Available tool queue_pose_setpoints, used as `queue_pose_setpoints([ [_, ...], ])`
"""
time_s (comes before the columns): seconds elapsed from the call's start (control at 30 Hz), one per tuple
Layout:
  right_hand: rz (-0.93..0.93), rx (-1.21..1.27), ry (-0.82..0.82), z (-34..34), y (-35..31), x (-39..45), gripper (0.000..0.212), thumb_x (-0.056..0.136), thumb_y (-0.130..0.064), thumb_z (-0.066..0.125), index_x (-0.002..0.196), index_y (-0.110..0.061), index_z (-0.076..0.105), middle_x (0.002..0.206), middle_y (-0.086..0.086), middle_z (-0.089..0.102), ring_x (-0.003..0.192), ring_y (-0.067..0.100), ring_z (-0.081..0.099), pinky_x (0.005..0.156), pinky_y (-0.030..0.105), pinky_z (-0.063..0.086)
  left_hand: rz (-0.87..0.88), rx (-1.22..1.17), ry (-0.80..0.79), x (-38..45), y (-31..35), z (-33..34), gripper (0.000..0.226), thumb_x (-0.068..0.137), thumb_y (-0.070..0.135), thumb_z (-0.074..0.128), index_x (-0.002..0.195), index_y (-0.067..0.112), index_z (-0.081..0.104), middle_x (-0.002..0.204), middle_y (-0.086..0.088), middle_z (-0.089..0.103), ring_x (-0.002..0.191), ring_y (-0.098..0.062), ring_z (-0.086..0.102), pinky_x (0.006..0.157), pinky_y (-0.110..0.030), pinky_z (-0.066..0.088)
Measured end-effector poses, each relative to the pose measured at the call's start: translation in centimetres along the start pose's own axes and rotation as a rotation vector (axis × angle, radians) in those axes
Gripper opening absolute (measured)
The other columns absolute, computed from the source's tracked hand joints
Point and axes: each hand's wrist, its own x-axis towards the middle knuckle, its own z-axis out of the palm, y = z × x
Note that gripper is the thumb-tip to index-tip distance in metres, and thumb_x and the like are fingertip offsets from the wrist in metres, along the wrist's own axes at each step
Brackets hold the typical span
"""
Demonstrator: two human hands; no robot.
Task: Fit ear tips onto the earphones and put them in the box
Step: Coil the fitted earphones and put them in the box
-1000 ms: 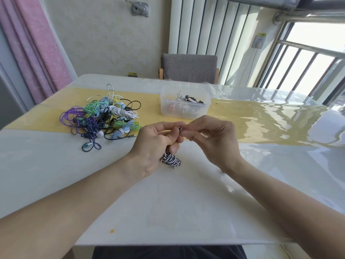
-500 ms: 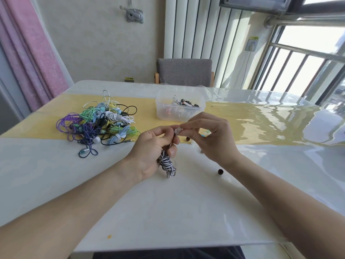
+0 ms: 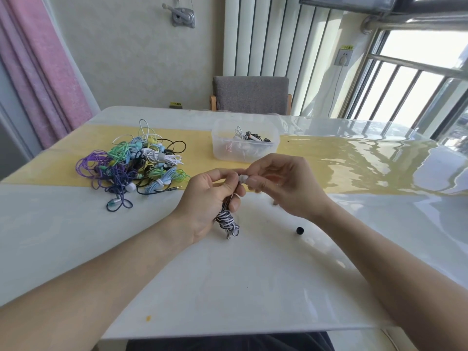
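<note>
My left hand [image 3: 211, 198] grips a coiled black-and-white striped earphone [image 3: 226, 219], its bundle hanging below my fist over the table. My right hand [image 3: 283, 184] pinches a small whitish ear tip [image 3: 243, 178] against the earbud at my left fingertips. A single black ear tip [image 3: 299, 230] lies on the table under my right wrist. The clear plastic box [image 3: 222, 150] stands behind my hands with a few earphones inside.
A tangled pile of coloured earphones [image 3: 136, 164] lies at the left on the yellow table runner [image 3: 63, 158]. A grey chair [image 3: 250, 95] stands at the far table edge. A tiny orange crumb [image 3: 148, 318] sits near the front edge of the white table [image 3: 228, 287].
My hands rose slightly and parted a little, and the whitish ear tip now shows between the fingertips. The black ear tip on the table came into view as my right hand lifted.
</note>
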Motion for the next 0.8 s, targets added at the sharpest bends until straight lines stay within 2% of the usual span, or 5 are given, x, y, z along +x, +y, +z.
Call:
queue_pose_setpoints([
  [0.13,0.028,0.015,-0.017,0.01,0.27,-0.05,0.002,0.086,-0.002,0.075,0.088,-0.001,0.073,0.079,-0.005,0.077,0.071,0.019,0.07,0.066,0.021,0.054,0.039,0.045,0.029,0.03,-0.1,0.0,0.013,0.096,0.009,0.055,0.1,0.008,0.067,0.062,-0.003,0.06,0.043,-0.012,0.043,0.046,-0.018,0.038],
  [0.2,0.035,0.01,-0.003,0.08,0.4,-0.02,0.003,0.085,-0.003,0.076,0.087,-0.004,0.075,0.082,-0.004,0.078,0.078,0.028,0.073,0.069,0.023,0.055,0.063,0.072,0.038,-0.05,-0.12,-0.01,0.012,0.095,0.007,0.056,0.099,0.008,0.068,0.061,-0.003,0.062,0.042,-0.012,0.043,0.046,-0.018,0.039],
  [0.43,0.077,-0.002,0.02,0.33,0.25,0.06,0.007,0.082,-0.004,0.079,0.085,-0.009,0.076,0.084,-0.001,0.078,0.078,0.029,0.074,0.073,0.023,0.056,0.03,0.049,0.024,-0.04,0.2,-0.15,0.014,0.095,0.004,0.055,0.1,0.007,0.068,0.059,-0.005,0.058,0.039,-0.012,0.038,0.042,-0.018,0.035],
  [0.57,0.076,0.001,0.02,0.29,0.09,0.11,0.009,0.083,-0.004,0.077,0.087,-0.012,0.075,0.095,0.004,0.079,0.085,0.017,0.075,0.074,0.022,0.055,-0.008,-0.026,-0.005,-0.02,0.39,-0.18,0.016,0.097,0.003,0.052,0.1,0.006,0.067,0.062,-0.007,0.054,0.039,-0.012,0.035,0.041,-0.018,0.033],
  [0.8,-0.062,-0.049,0.003,0.12,0.27,0.03,0.014,0.083,0.003,0.076,0.093,-0.007,0.076,0.085,0.002,0.073,0.078,0.006,0.07,0.074,0.018,0.053,-0.109,-0.123,-0.095,0.03,0.5,-0.26,0.027,0.099,0.001,0.045,0.119,0.005,0.061,0.064,-0.006,0.049,0.04,-0.009,0.03,0.042,-0.018,0.03],
])
